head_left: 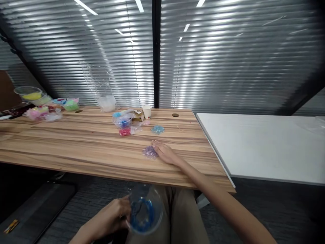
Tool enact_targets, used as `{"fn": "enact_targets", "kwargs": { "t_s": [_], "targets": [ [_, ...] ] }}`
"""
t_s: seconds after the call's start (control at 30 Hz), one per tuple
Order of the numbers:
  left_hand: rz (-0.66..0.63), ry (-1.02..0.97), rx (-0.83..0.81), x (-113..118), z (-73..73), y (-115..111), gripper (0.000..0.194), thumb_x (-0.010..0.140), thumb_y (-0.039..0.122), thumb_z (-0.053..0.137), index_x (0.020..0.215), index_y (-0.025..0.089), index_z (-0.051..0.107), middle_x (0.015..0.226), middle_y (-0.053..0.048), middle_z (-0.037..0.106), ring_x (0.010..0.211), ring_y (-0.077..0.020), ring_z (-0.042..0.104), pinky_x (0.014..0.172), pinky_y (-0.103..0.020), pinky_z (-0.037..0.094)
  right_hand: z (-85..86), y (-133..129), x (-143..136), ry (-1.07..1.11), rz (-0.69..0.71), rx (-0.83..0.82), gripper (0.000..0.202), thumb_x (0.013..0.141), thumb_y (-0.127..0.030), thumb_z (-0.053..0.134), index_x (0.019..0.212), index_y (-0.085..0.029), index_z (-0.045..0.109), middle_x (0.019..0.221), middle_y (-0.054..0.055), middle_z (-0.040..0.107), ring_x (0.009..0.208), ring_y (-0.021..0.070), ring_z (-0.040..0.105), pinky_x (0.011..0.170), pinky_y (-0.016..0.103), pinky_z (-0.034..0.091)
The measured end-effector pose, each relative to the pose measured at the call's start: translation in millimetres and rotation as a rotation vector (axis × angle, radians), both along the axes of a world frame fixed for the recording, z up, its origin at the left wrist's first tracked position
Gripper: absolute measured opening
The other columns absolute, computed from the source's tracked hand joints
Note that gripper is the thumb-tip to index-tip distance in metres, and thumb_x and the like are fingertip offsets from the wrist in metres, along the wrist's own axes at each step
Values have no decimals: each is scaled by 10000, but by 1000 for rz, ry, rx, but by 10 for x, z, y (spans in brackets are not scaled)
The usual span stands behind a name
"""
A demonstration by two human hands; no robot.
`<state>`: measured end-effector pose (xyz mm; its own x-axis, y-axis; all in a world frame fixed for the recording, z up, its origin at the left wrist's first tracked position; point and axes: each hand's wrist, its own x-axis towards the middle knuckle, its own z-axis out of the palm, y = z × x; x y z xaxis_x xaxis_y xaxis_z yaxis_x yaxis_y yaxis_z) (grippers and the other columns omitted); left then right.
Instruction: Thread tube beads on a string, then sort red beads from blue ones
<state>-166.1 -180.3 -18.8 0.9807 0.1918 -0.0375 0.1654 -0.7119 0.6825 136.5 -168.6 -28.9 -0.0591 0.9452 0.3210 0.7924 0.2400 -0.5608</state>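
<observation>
My left hand (118, 213) is wrapped round the rim of a clear plastic tub (158, 211), held below the table's front edge over my lap. Inside the tub, blue beads (149, 217) lie in a ring; their exact shape is blurred. On the wooden table (88, 149), my right hand (164, 151) lies with its fingers stretched out at the right side of a small pile of purple tube-shaped beads (149, 152). Its fingertips touch the pile's edge and hide part of it. Farther back is a pile of light blue beads (157, 129).
Behind stand a white paper cup (147, 112), a gold box (138, 115), a tub with a blue bag (123, 121) and a bag of red beads (125, 131). A tall clear bag (106, 101) and several colourful bags (37, 113) sit left. A white table (266, 145) adjoins at right.
</observation>
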Motion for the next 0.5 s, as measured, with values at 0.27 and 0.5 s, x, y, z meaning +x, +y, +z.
{"fn": "enact_targets", "kwargs": {
  "t_s": [0.27,0.5],
  "targets": [
    [86,-76,-18,-80,-421,258,238,799,343,636,665,148,609,687,20,646,714,-111,628,1097,-376,221,80,165,-346,62,85,-25,703,930,-529,66,1184,-96,558,1284,133,521,1222,201,458,1055,338,323],
    [172,-161,-8,-131,-573,421,303,807,376,616,622,137,593,664,0,643,692,-125,623,1087,-409,240,201,195,-402,137,163,-54,599,938,-518,167,1159,-136,572,1186,114,596,1067,212,562,962,351,405]
  ]
}}
